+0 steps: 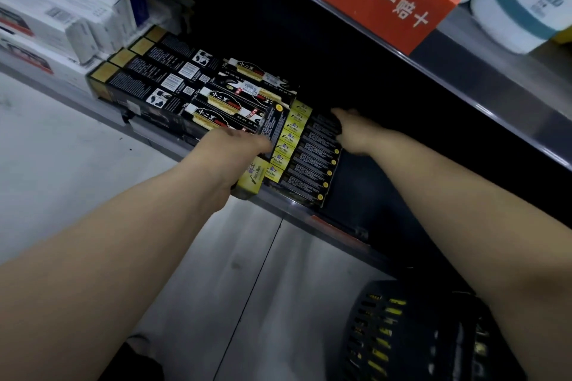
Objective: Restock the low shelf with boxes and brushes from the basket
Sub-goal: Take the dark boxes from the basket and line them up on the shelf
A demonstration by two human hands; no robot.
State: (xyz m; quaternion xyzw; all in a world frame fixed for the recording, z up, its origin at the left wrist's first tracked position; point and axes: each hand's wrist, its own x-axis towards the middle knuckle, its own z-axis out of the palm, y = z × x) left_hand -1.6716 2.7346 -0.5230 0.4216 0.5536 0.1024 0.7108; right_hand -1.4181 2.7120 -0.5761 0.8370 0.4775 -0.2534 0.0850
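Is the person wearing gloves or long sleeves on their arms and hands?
No. Both the left hand and the right hand are bare, with no gloves. Both forearms are bare as far as the picture shows, with no sleeves. I see no watch, bracelet or rings, though the fingers are partly hidden by the boxes.

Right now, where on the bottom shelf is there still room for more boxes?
There is bare room on the low shelf right of the row of black-and-yellow boxes, beyond the right hand, above the basket. The left side is crowded: the black boxes and white boxes are packed tightly together past the left hand.
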